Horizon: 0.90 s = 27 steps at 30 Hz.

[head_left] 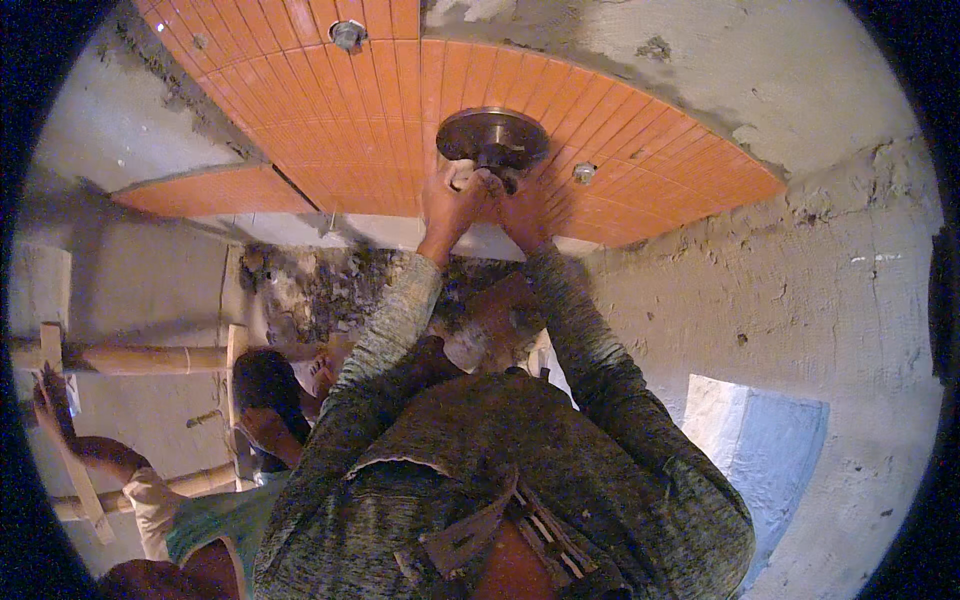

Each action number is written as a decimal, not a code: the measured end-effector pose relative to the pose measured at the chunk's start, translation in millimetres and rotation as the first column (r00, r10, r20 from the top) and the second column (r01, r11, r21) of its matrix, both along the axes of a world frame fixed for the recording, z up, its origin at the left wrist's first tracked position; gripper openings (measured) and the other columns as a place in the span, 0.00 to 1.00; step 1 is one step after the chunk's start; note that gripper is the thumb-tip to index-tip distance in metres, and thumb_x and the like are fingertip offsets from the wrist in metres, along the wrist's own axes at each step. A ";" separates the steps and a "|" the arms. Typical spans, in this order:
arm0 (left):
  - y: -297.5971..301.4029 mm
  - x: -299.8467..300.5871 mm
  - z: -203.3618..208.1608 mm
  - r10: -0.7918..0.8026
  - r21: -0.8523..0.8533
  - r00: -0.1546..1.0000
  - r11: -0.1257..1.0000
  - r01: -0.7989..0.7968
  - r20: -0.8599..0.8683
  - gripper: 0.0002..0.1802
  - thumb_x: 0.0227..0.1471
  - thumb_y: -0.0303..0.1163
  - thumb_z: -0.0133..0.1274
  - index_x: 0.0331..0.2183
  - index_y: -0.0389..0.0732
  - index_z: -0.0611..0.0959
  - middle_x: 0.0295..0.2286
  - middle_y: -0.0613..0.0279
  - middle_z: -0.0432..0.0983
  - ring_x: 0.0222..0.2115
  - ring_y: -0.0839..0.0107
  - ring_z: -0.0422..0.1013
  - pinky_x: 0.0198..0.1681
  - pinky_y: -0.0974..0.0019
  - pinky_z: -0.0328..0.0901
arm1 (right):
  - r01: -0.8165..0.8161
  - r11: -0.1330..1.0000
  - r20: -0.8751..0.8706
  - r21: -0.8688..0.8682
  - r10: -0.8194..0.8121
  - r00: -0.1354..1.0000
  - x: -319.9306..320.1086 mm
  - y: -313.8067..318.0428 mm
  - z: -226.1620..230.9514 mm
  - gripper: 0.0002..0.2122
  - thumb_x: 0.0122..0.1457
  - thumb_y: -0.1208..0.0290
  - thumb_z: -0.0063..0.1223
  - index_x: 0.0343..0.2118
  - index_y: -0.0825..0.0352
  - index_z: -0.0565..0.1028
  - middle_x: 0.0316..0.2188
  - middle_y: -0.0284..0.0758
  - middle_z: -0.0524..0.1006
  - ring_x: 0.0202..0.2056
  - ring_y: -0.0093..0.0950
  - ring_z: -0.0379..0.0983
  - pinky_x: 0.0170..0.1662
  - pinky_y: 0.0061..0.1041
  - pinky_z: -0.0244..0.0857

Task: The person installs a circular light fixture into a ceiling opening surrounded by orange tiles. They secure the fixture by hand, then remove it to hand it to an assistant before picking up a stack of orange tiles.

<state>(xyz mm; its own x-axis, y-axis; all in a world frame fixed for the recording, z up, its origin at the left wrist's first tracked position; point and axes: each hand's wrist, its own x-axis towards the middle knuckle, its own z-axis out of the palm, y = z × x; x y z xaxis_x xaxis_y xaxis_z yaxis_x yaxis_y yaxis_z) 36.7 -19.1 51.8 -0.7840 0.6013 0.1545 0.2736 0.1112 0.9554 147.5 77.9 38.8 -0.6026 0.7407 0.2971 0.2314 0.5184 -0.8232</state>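
A dark, shiny, round metal piece (490, 135), shaped like a shallow dish or disc, is up against the orange grooved tiles (370, 130). My left hand (453, 203) and my right hand (527, 207) meet just below it, closed around its narrower lower part. A small pale thing shows by the left fingers; its kind cannot be made out. The fingertips partly cover each other. To the right of my right hand, a small metal pipe fitting (585, 173) sits in a tile.
Another metal fitting (348, 37) pokes through the tiles at the upper left. Rough plaster walls (760, 280) surround the tiles. At the left, a person (270, 410) is beside wooden poles (155, 359), with another person's arm (105, 450) near a plank. A blue-and-white panel (755, 450) is at the right.
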 end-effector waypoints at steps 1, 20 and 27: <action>0.3 0.9 3.1 -0.005 -0.045 0.999 0.999 0.006 0.039 0.19 0.51 0.42 0.64 0.39 0.39 0.87 0.34 0.53 0.84 0.35 0.58 0.80 0.40 0.58 0.73 | 0.027 0.998 0.001 0.050 -0.028 1.000 0.4 1.0 -1.1 0.21 0.64 0.52 0.59 0.45 0.70 0.82 0.39 0.41 0.84 0.41 0.36 0.80 0.48 0.36 0.71; -13.7 -12.8 11.2 -0.076 0.060 0.990 0.995 0.084 -0.121 0.16 0.55 0.37 0.62 0.38 0.33 0.86 0.32 0.53 0.84 0.34 0.64 0.80 0.40 0.62 0.73 | 0.188 0.982 0.149 -0.037 -0.180 0.972 -1.9 -30.0 38.7 0.19 0.63 0.54 0.57 0.44 0.68 0.82 0.37 0.46 0.84 0.40 0.45 0.81 0.45 0.39 0.73; -1.1 -38.1 -27.0 -0.138 0.156 0.987 0.976 0.150 -0.086 0.16 0.54 0.37 0.61 0.36 0.33 0.86 0.31 0.54 0.84 0.34 0.64 0.79 0.40 0.61 0.72 | 0.145 0.988 0.087 -0.044 -0.141 0.986 -15.3 -25.0 31.7 0.21 0.63 0.53 0.56 0.44 0.70 0.82 0.38 0.48 0.83 0.41 0.45 0.81 0.46 0.40 0.72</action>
